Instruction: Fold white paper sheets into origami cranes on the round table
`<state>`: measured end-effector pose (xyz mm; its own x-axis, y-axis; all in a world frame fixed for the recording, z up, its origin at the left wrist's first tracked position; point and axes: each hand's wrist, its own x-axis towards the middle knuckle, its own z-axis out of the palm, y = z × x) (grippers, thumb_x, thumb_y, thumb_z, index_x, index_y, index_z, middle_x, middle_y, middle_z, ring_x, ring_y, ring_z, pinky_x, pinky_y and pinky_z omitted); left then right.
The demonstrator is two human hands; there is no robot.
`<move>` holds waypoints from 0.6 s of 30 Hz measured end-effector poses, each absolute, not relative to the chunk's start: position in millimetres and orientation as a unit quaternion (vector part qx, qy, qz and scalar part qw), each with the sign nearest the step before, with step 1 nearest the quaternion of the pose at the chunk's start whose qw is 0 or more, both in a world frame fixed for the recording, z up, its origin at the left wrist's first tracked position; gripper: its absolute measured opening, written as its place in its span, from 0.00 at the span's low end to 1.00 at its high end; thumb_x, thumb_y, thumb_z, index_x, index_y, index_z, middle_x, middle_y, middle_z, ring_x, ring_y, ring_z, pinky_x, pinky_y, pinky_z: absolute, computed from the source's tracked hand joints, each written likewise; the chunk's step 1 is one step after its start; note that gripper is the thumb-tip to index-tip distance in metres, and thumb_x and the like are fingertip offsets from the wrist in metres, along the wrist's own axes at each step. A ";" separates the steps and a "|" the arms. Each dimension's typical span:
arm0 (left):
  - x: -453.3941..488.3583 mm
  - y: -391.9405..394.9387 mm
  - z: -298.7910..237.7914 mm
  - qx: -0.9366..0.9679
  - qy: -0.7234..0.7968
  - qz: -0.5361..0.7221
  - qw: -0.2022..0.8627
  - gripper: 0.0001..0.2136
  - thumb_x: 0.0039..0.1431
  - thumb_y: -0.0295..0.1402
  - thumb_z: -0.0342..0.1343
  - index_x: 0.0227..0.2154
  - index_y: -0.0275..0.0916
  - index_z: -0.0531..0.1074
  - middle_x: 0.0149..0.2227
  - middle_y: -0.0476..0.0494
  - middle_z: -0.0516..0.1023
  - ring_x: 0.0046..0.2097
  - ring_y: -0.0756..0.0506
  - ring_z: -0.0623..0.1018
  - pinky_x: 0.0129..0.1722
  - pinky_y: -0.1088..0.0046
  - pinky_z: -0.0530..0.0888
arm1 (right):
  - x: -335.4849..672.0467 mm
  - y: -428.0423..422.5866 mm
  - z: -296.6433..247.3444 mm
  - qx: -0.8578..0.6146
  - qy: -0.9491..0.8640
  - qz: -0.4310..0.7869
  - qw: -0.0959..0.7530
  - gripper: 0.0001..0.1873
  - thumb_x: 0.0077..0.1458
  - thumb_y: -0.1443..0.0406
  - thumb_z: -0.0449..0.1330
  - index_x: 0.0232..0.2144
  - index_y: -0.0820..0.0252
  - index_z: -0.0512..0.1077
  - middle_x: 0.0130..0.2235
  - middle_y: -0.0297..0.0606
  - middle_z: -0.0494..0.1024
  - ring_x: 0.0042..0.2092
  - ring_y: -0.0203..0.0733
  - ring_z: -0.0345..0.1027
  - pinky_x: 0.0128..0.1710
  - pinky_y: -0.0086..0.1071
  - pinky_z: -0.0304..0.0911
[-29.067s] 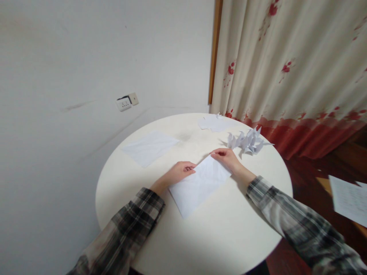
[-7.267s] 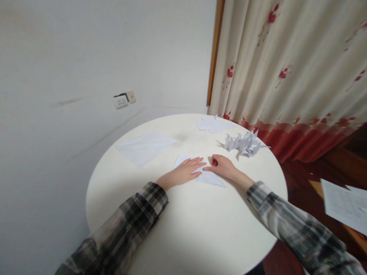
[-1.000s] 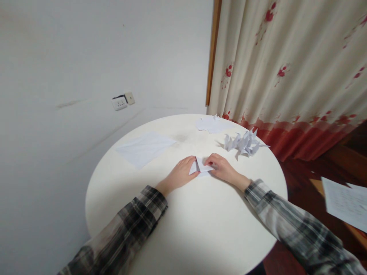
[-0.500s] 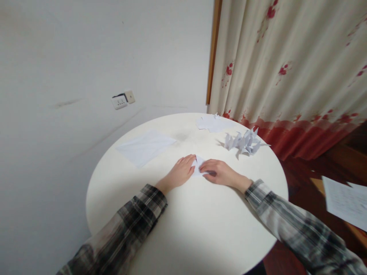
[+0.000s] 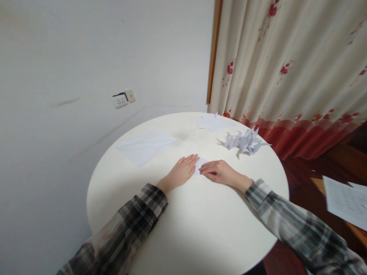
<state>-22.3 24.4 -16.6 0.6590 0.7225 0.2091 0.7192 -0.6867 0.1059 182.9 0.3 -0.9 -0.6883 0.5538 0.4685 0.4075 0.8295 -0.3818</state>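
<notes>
A small folded piece of white paper [image 5: 200,167] lies on the round table in front of me, partly covered by both hands. My left hand [image 5: 183,170] rests flat over its left side, fingers stretched out towards the upper right. From the right, my right hand [image 5: 219,172] has its fingers closed together with the thumb at the paper's right edge. The fingertips meet the paper there. How much of it lies under my left fingers is hidden.
Several folded paper cranes [image 5: 246,142] cluster at the table's right. A creased paper sheet [image 5: 146,147] lies left, and more white paper [image 5: 215,123] at the back. The white table [image 5: 183,229] stands close to the wall and a floral curtain [image 5: 258,76]. Written sheets [image 5: 345,200] are at far right.
My left fingers have shifted slightly right across the paper and flattened. The right hand has stayed nearly in place, its fingers a little flatter and closer together.
</notes>
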 end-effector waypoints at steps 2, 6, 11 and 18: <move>-22.5 25.6 -17.9 0.911 0.397 0.116 0.007 0.20 0.62 0.32 0.33 0.57 0.41 0.53 0.61 0.46 0.56 0.61 0.48 0.55 0.57 0.62 0.55 | 183.2 0.2 -1.2 -0.266 -0.910 0.127 0.290 0.11 0.53 0.70 0.53 0.33 0.57 0.75 0.38 0.36 0.78 0.44 0.37 0.70 0.46 0.31 0.64; -22.2 25.8 -18.2 0.910 0.398 0.114 0.003 0.20 0.62 0.32 0.33 0.57 0.41 0.53 0.61 0.46 0.56 0.61 0.48 0.55 0.57 0.62 0.55 | 184.3 0.8 -1.7 -0.266 -0.911 0.132 0.285 0.11 0.53 0.70 0.53 0.34 0.57 0.75 0.39 0.36 0.78 0.45 0.38 0.70 0.47 0.31 0.64; -21.8 26.1 -18.7 0.911 0.396 0.111 -0.006 0.21 0.62 0.31 0.32 0.57 0.40 0.53 0.61 0.45 0.55 0.61 0.48 0.55 0.57 0.62 0.55 | 185.5 2.0 -2.3 -0.263 -0.913 0.138 0.280 0.10 0.54 0.69 0.53 0.34 0.57 0.75 0.39 0.36 0.78 0.45 0.37 0.70 0.47 0.31 0.64; -21.8 27.7 -21.1 0.912 0.395 0.113 -0.011 0.21 0.62 0.32 0.32 0.57 0.40 0.54 0.60 0.44 0.56 0.61 0.48 0.55 0.57 0.62 0.56 | 185.3 2.0 -2.5 -0.263 -0.914 0.137 0.279 0.11 0.54 0.69 0.53 0.35 0.57 0.75 0.39 0.36 0.78 0.46 0.37 0.70 0.47 0.30 0.64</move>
